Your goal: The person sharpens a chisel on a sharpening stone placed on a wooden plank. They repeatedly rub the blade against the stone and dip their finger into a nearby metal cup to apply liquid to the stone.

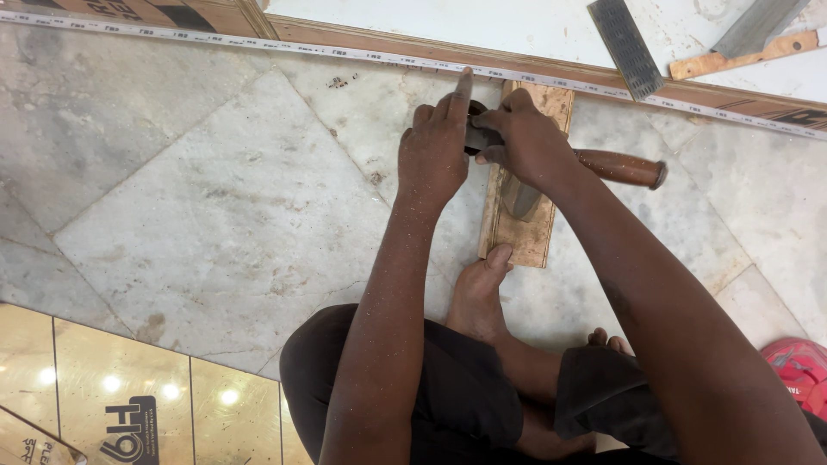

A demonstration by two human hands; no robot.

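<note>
While both hands meet over the far end of the small board, the scene reads as follows.

Left hand: the left hand (pixel 433 155) is curled, its index finger stretched out toward the far wooden strip (pixel 551 69); whether its other fingers clasp anything I cannot tell.
Right hand: the right hand (pixel 524 142) is closed around the dark head end of a hammer (pixel 603 165), touching the left hand.
Hammer: its reddish-brown wooden handle points right, lying across the small board (pixel 527 232).
Small board: flat on the marble floor (pixel 215 207), its far end against the strip, its near end pinned under a bare foot (pixel 478 297).
Far right: a grey rasp-like tool (pixel 626 45) lies beyond the strip.
Near right: a red object (pixel 801 370) at the picture's edge.
</note>
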